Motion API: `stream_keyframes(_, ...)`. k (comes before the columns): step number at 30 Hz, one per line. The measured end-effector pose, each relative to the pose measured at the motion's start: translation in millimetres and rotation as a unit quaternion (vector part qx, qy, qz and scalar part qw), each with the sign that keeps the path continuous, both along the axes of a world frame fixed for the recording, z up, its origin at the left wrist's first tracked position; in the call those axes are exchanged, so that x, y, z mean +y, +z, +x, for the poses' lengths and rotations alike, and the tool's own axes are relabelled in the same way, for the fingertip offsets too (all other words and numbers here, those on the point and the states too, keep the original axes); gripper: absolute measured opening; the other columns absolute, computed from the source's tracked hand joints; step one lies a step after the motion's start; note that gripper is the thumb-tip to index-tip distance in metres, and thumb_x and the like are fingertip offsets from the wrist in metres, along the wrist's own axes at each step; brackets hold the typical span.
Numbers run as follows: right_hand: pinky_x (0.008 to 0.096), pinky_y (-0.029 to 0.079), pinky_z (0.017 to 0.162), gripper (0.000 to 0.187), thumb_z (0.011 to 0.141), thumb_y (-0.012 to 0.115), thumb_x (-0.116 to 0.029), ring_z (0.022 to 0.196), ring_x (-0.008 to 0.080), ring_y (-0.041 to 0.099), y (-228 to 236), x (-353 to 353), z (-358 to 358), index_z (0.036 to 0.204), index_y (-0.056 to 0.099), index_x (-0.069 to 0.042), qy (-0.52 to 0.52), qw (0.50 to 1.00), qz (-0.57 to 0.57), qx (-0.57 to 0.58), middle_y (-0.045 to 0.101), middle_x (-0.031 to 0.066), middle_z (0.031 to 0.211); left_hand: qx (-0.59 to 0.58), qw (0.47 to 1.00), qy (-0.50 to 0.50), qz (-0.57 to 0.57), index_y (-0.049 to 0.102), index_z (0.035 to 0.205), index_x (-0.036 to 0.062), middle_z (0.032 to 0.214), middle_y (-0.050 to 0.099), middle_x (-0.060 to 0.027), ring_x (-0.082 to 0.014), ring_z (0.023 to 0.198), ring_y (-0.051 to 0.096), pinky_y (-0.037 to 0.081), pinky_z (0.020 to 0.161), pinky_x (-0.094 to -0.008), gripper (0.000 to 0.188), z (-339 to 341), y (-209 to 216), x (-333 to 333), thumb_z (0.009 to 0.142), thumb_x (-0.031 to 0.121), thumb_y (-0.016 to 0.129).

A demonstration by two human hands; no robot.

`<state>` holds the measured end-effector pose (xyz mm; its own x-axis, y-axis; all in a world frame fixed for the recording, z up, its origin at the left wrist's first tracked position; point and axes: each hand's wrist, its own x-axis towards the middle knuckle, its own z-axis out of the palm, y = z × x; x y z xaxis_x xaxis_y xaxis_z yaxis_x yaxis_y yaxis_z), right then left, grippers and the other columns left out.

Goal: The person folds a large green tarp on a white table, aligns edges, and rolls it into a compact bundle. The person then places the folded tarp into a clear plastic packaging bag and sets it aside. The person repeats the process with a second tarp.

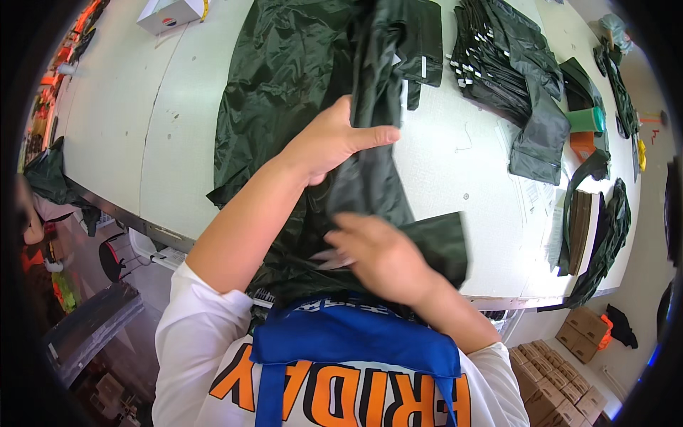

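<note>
Dark green, shiny fabric lies spread on the table in front of me and hangs over its near edge. My left hand is closed on a lengthwise fold of this fabric, thumb across the top and the other fingers hidden behind it. Nearer to my body, my right hand is smeared by motion, its fingers curled. From its palm side juts a small, pale, blade-like tool, too blurred to name surely. A flat fabric end sticks out beyond the right hand.
On the white table, a stack of dark green pieces with white labels lies at far right. Near it are a green roll and brown boards. A white box stands far left. Cartons sit on the floor, right.
</note>
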<state>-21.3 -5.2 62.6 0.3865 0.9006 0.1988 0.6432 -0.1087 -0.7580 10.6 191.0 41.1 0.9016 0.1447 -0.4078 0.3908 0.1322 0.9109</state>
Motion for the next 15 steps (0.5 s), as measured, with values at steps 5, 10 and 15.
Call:
stream_keyframes(5,0.0442,0.044,0.091,0.015,0.078,0.059,-0.008,0.099,0.0339,0.06,13.0,-3.2,17.3,0.093,0.062,-0.006,0.021,0.99,-0.099,-0.101,0.06,0.0165,0.117,-0.016,0.958,0.18,-0.224,0.053,0.119,-0.0005,0.108,0.064,-0.0095,-0.0194,0.096,0.062,0.049,0.087,-0.0364,0.035,-44.7,-12.2,38.7,0.089,0.014,0.061)
stream_keyframes(10,0.0407,0.047,0.084,0.019,0.095,0.049,-0.017,0.094,0.0369,0.06,-16.3,-30.8,24.3,0.108,0.056,-0.005,0.086,0.925,-0.228,0.292,0.06,0.0186,0.102,-0.016,0.882,0.33,-0.336,0.048,0.129,0.0012,0.129,0.056,-0.0114,-0.0271,0.117,0.053,0.04,0.102,-0.0435,0.041,-113.2,-39.1,75.0,0.098,0.028,0.047)
stream_keyframes(15,0.0272,0.048,0.073,0.022,0.096,0.048,-0.018,0.078,0.0152,0.061,-27.3,18.4,34.8,0.104,0.06,-0.001,-0.226,0.892,-0.152,0.36,0.063,0.0111,0.092,0.005,0.852,0.374,-0.366,0.044,0.132,0.008,0.13,0.054,-0.0078,-0.0259,0.115,0.053,0.041,0.101,-0.0433,0.042,-150.1,-66.5,68.8,0.097,0.031,0.051)
